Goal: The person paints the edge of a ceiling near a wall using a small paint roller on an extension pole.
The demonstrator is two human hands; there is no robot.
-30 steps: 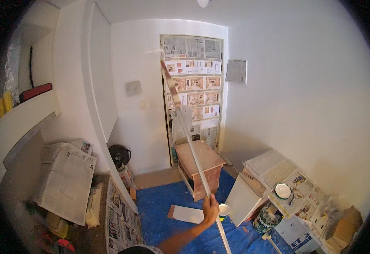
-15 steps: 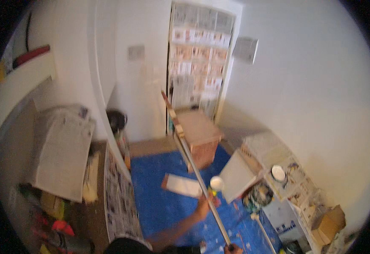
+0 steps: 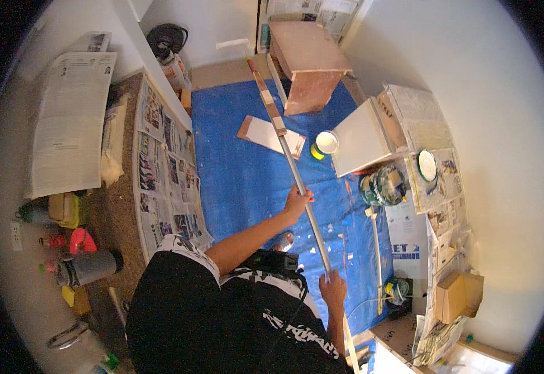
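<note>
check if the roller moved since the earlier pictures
Yes, downward: the roller went from beside the top of the papered door to near its bottom.

Silvery-gry pole (image 3: 312, 224), wht-flecked blue tarp (image 3: 234, 187), blk shirt (image 3: 178, 302) w/ wht print, brn carton (image 3: 451, 298)

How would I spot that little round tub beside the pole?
Look for the big blue sheet on the floor. On it, the tub stands between the long pole on its left and the large white panel on its right. It is pale inside with yellow on its side, clearly smaller than the green bucket nearby.
</note>
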